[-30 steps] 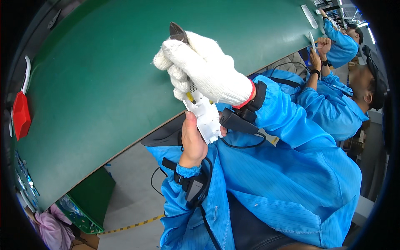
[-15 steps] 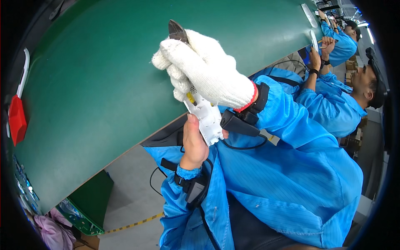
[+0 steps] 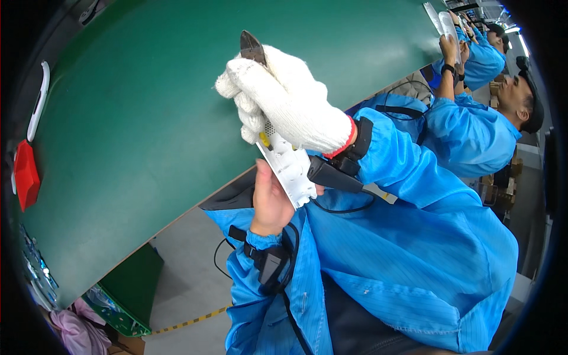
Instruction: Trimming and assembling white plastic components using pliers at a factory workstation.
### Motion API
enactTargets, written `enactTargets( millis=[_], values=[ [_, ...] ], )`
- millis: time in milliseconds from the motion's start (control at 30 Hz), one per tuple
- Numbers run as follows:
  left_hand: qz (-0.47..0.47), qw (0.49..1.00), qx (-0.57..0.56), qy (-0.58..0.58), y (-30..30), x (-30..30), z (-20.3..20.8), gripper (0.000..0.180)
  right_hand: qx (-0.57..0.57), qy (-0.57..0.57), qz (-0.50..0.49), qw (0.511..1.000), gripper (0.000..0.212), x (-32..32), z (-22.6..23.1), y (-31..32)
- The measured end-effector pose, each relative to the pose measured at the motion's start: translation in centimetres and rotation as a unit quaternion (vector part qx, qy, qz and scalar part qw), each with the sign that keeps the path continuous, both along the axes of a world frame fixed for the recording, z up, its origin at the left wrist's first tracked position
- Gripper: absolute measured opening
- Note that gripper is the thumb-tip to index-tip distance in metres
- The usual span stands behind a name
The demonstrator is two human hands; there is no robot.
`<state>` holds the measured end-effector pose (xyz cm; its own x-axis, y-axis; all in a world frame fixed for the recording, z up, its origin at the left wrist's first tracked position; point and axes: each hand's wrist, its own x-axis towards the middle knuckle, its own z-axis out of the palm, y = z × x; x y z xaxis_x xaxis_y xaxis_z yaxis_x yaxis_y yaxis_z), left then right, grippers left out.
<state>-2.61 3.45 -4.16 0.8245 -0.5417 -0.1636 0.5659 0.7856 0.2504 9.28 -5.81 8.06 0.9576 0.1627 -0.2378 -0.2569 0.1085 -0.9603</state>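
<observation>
My bare left hand (image 3: 272, 198) grips a white plastic housing (image 3: 291, 171) by its lower end, with fingertips showing at its far side. The part is long, with moulded ribs inside and a patch of small holes near its upper end. Over that upper end is my right hand (image 3: 284, 97) in a white knitted glove, closed around a pair of pliers. The dark metal jaws of the pliers (image 3: 252, 48) stick out above the fist, pointing away from me. Yellow handle ends (image 3: 265, 141) show below it. The glove hides the rest of the tool and the housing's top.
A green work table (image 3: 142, 118) stretches ahead. At its left lies a red object (image 3: 26, 174) with a white curved piece (image 3: 39, 100). Co-workers in blue sit at the right, one holding a white part (image 3: 448, 28). A green box (image 3: 131, 290) stands below the table edge.
Both hands have shifted slightly left with the housing and pliers, keeping the same hold. At the right, the co-worker's hands have moved up with a white part.
</observation>
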Motion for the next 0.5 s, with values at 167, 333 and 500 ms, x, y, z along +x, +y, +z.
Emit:
enactTargets(
  millis=[167, 333, 500],
  values=[
    [0.021, 0.997, 0.013, 0.072, -0.8, 0.6, 1.2, 0.072, 0.002, -0.005, 0.002, 1.000, 0.031, 0.0, 0.2, -0.1],
    [0.038, 0.994, 0.103, -0.021, -0.9, 1.8, 2.7, 0.071, 0.025, -0.029, -0.020, 0.999, 0.030, 1.2, 0.9, -0.9],
    [0.041, 0.995, 0.083, -0.046, -1.1, 2.0, 1.7, 0.068, -0.050, -0.037, -0.008, 0.998, 0.029, 1.1, 0.9, -1.1]
  ],
)
